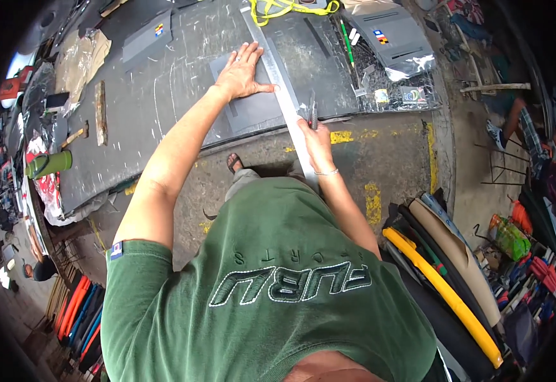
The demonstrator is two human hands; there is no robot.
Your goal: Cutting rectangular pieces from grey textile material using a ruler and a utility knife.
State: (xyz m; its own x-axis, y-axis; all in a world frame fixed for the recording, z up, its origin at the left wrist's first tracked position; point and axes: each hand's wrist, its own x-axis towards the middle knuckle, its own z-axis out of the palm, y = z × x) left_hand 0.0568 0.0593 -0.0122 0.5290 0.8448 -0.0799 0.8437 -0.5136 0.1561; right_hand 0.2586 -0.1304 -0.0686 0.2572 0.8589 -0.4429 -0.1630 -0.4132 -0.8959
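A long metal ruler (289, 109) lies slantwise over a grey sheet (257, 113) on the dark worktable, and its near end reaches past the table edge toward my body. My left hand (240, 75) is spread flat on the sheet, with its thumb on the ruler. At the table's front edge, my right hand (317, 145) is closed around a slim utility knife (313, 114) that points away from me. That hand is right beside the ruler; its fingers partly hide the knife's handle.
On the worktable (182, 83) are yellow straps (281, 9), a green pencil (347, 43), a grey panel with a small colourful patch (392, 38), another such panel (147, 39), a wooden stick (101, 113) and a hammer (75, 135). Fabric rolls (443, 293) stand at right. A green flask (50, 164) is at left.
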